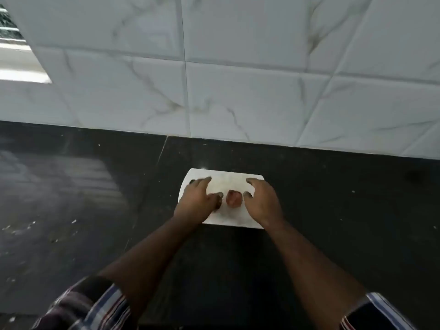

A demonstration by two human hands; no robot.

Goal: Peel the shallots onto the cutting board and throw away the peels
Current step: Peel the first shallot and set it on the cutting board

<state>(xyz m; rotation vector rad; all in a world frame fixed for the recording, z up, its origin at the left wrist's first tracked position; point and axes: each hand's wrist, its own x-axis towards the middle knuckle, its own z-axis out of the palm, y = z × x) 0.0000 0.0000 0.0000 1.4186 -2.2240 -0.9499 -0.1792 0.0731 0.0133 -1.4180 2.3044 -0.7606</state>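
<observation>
**Now, two hands over a white board on a dark counter**

Down on the counter (333, 210) — a dark, glossy stone surface with pale specks and a thin seam running toward the wall — sits a small white cutting board (228, 181), well back from the near edge and close to the wall. A reddish-brown shallot (233, 198) lies on the board near its middle, between the two hands.

The left hand (198, 202) rests over the board's left part, fingers spread and relaxed, holding nothing; its thumb tip comes just beside the shallot. The right hand (263, 201) is over the right part, fingers loosely bent and splayed, also holding nothing, its thumb tip just beside the shallot on the other side. Whether either thumb actually touches it is too blurred to tell.

Behind the counter rises a wall (238, 79) of large white tiles veined in grey, meeting the counter in a straight line. At the upper left a bright window opening (16, 58) cuts into the tiles — daylight reflects as a pale patch on the counter's left side. Plaid sleeves (95, 303) show at the bottom corners.
</observation>
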